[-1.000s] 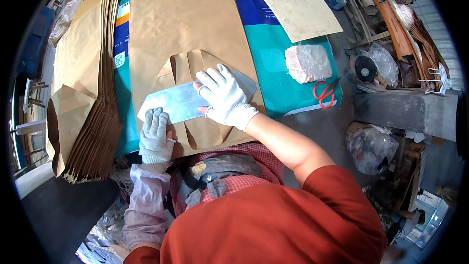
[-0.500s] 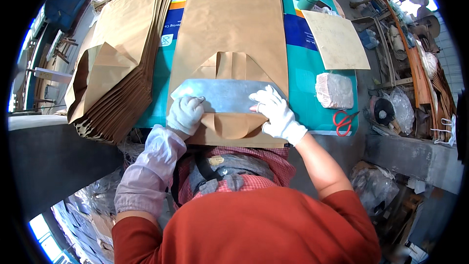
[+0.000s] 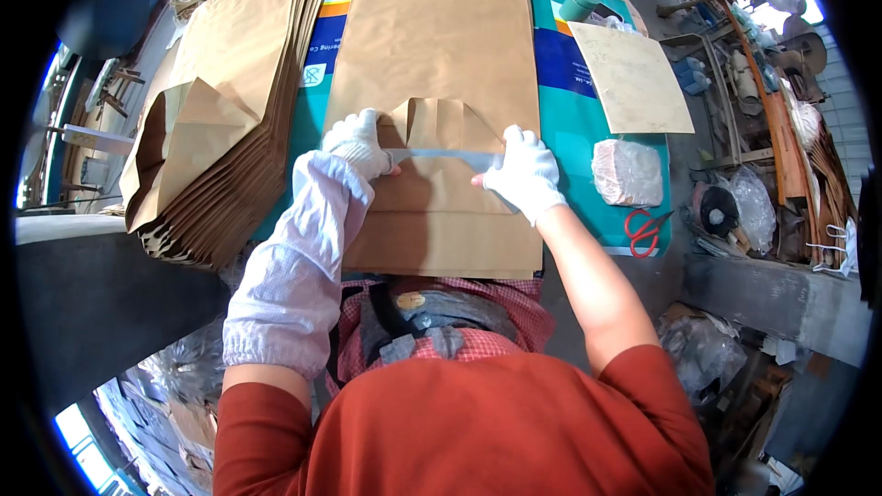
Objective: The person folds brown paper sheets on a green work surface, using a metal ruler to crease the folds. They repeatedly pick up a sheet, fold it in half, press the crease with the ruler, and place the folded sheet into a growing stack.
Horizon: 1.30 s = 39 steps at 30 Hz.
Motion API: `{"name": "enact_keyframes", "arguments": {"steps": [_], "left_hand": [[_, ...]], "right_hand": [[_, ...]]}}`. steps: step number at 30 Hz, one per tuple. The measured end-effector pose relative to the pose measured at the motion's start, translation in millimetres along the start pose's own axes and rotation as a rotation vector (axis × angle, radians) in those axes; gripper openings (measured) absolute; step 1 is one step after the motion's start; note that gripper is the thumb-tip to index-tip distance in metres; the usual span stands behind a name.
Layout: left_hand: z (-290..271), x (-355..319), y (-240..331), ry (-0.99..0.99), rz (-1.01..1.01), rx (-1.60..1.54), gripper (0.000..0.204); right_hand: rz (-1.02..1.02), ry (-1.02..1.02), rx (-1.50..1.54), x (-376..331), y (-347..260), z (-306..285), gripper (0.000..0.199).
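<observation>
A long brown paper bag lies flat before me, its near end opened into folds. The lower flap lies up over a grey metal plate, of which only a thin strip shows; the rest is covered. My left hand, in a white glove and pale sleeve cover, is closed on the flap's left end at the plate. My gloved right hand grips the right end, thumb pointing inward. Beyond the strip the upper flap stands slightly raised.
A stack of folded brown paper bags stands at left. On the right of the teal sheet are a cream card, a pale wrapped block, red-handled scissors and a green cylinder.
The lower flap has come up and away from me over the metal plate, covering most of it. My left hand has moved farther forward; my right has shifted slightly forward.
</observation>
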<state>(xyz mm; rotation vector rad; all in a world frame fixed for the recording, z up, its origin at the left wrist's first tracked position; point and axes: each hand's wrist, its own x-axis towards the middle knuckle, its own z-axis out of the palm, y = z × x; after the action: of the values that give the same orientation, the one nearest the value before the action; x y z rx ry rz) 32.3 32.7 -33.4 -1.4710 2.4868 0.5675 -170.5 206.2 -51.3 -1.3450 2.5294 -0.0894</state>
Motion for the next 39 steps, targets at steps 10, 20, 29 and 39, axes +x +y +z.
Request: {"name": "enact_keyframes", "arguments": {"steps": [10,20,29,39], "left_hand": [[72.3,-11.8,-44.6,0.398,0.71,-0.068,0.052],[49.7,-44.4,-3.2,0.117,0.922,0.097,0.1],[7.4,-48.2,-60.0,0.116,0.069,-0.029,0.061],[9.9,-24.9,-101.2,-0.032,-0.052,-0.218,0.026]], "right_hand": [[-0.48,0.299,0.194,6.1,14.4,42.8,0.032],[-0.79,0.117,0.085,-32.5,-3.3,41.8,0.085],[-0.358,0.411,0.103,-29.2,32.8,32.5,0.063],[-0.097,0.591,0.142,47.1,79.3,27.3,0.043]]}}
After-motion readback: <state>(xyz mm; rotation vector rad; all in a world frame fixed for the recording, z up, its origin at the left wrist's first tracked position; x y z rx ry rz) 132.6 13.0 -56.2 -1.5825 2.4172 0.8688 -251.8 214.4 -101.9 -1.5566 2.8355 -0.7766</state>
